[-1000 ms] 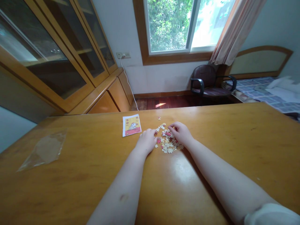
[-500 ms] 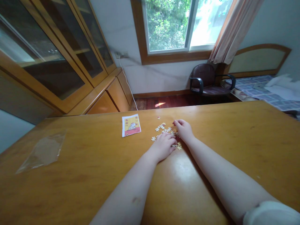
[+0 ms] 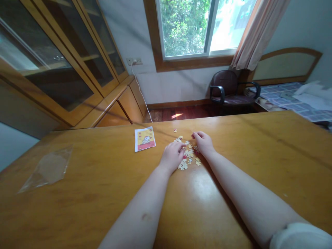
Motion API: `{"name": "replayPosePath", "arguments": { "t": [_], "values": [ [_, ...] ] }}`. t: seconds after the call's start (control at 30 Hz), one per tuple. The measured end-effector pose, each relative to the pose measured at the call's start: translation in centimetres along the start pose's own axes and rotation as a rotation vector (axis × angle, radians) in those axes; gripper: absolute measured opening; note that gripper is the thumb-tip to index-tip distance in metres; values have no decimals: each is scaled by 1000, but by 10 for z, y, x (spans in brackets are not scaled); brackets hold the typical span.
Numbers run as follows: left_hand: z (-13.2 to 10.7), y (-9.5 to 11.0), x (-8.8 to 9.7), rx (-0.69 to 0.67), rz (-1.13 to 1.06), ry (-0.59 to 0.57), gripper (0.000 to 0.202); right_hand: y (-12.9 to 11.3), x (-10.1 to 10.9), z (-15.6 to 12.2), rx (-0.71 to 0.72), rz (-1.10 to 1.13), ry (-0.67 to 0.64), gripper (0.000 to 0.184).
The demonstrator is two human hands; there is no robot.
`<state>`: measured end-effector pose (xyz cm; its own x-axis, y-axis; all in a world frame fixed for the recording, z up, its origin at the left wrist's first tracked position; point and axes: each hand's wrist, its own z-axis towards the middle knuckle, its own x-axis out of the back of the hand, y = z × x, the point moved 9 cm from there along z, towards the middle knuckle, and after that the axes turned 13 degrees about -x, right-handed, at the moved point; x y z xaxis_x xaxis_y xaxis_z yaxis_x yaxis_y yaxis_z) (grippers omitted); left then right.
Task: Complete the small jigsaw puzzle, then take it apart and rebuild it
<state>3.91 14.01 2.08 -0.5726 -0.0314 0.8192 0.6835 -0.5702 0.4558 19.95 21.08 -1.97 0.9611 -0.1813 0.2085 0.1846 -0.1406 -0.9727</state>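
Several small jigsaw pieces, cream and red, lie scattered in a loose heap on the wooden table. My left hand rests palm down on the heap's left side, fingers curled over some pieces. On the heap's right side my right hand has its fingertips pinched together among the pieces. A small picture card with a yellow and red cartoon lies flat just left of the heap.
A crumpled clear plastic bag lies at the table's left. Beyond the far edge stand a dark armchair, a glass-door cabinet on the left and a bed on the right.
My left hand swept from the heap's left edge onto its middle, then drew back leftward, uncovering pieces near me. My right hand shifted slightly away from me.
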Motion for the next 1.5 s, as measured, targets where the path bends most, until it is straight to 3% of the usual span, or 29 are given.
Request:
{"name": "replayPosePath", "arguments": {
  "t": [0.1, 0.2, 0.37, 0.47, 0.57, 0.67, 0.8, 0.93, 1.1, 1.2, 1.3, 1.4, 1.5],
  "values": [
    [-7, -20, -1, 175, 161, -16, 56, 2, 1, 1, -23, 14, 10, 38],
    [-12, -38, -13, 320, 218, -102, 78, -5, -6, -3, 53, -84, -32, 43],
    [-5, -39, -27, 242, 205, -180, 71, -15, -38, -24, 236, -496, -223, 47],
    [1, -39, -25, 169, 140, -150, 61, -17, -51, -36, 306, -582, -359, 39],
    [3, -53, -13, 218, 7, 7, 56, -18, -48, -33, 292, -431, -386, 37],
    [2, -73, -2, 335, -97, 170, 56, -12, -31, -18, 171, -163, -285, 40],
    [17, -85, -7, 345, -115, 116, 55, -1, -14, -2, 70, 108, -165, 51],
    [45, -94, -15, 331, -60, -24, 56, 5, -9, 5, 9, 309, -162, 62],
    [63, -77, -22, 103, -150, -90, 41, 7, -9, 7, 3, 339, -185, 65],
    [53, -64, -21, 20, -359, -80, 41, 8, -9, 6, 14, 284, -199, 65],
    [34, -53, -15, -9, -325, -119, 43, 6, -15, 2, 31, 158, -259, 58],
    [12, -38, -6, -42, -91, -150, 69, 2, -21, -6, 42, 67, -345, 43],
    [-12, -20, -16, -88, 46, -298, 92, -4, -25, -22, 110, -71, -422, 40]
  ]
}}
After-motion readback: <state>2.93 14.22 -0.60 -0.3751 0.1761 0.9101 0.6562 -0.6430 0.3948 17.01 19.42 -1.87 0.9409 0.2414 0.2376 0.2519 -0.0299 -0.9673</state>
